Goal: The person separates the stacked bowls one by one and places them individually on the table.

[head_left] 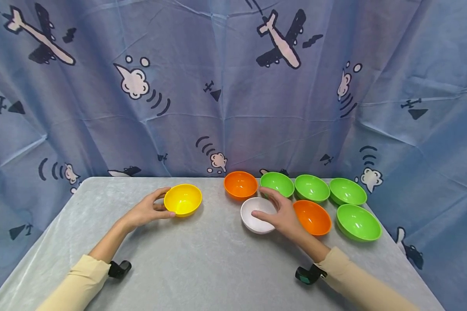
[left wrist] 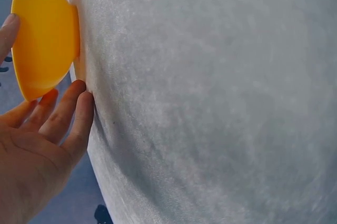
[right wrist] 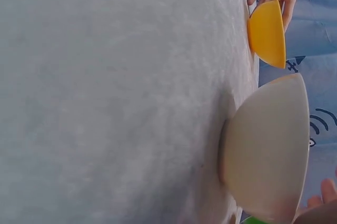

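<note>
At the left, a yellow bowl stands upright on the table. My left hand is at its left side, thumb and fingers spread around the wall, with the thumb by the rim in the left wrist view. Its lower fingers extend loosely under the bowl's side. Near the middle stands a white bowl. Over its right side reaches my right hand, thumb above the bowl and fingers stretched past the far rim. In the right wrist view that hand's fingers show beside the white bowl.
An orange bowl stands behind the white one, another orange bowl right of my right hand. Several green bowls line the back right, one green bowl nearer the table's right edge. A blue printed curtain hangs behind the table.
</note>
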The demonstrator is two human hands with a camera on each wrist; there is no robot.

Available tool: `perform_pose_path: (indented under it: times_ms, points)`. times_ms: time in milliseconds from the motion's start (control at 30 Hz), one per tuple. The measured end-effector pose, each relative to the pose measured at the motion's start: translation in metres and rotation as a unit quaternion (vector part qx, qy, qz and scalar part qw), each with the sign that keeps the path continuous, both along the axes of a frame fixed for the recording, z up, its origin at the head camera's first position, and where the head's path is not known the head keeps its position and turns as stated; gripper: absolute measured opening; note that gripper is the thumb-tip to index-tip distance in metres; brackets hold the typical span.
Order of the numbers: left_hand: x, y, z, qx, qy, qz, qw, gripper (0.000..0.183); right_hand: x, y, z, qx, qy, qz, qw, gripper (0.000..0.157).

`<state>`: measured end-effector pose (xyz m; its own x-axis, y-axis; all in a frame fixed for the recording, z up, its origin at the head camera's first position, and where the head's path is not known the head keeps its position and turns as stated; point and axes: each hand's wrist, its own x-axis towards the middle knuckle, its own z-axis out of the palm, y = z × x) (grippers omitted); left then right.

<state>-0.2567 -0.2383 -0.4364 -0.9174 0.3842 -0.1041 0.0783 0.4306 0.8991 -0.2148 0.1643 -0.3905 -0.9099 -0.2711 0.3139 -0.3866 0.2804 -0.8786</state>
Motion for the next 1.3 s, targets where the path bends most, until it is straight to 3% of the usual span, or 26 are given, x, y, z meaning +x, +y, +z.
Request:
perform_pose_path:
  times_ms: [233,467,633,700,933,1067,1300]
  points:
    - [-0.001,-0.001,0.000,-0.004,0.000,-0.001,1.0000,0.093,0.013,0.005,-0.002,0.053,-0.002,-0.048,0.997,0.081]
    - [0.000,0.001,-0.001,-0.005,0.001,0.000,1.0000,0.096,0.005,0.016,-0.044,0.105,-0.035,-0.083,0.990,0.100]
    - [0.000,0.004,-0.001,-0.009,0.010,0.004,0.9999,0.100,0.004,0.019,-0.056,0.110,-0.056,-0.092,0.988,0.107]
    - [-0.001,0.006,-0.001,-0.014,0.016,0.007,0.9998,0.101,0.004,0.020,-0.056,0.099,-0.057,-0.085,0.990,0.107]
    - [-0.002,0.010,0.000,-0.014,0.021,0.010,0.9996,0.104,0.021,0.016,-0.028,0.084,-0.083,-0.046,0.992,0.104]
    - [-0.001,0.011,0.001,-0.015,0.027,0.006,0.9995,0.102,0.022,0.019,-0.028,0.085,-0.098,-0.047,0.990,0.104]
    - [0.010,0.018,0.020,0.007,0.030,0.002,0.9995,0.096,0.020,0.021,-0.028,0.071,-0.106,-0.040,0.991,0.102]
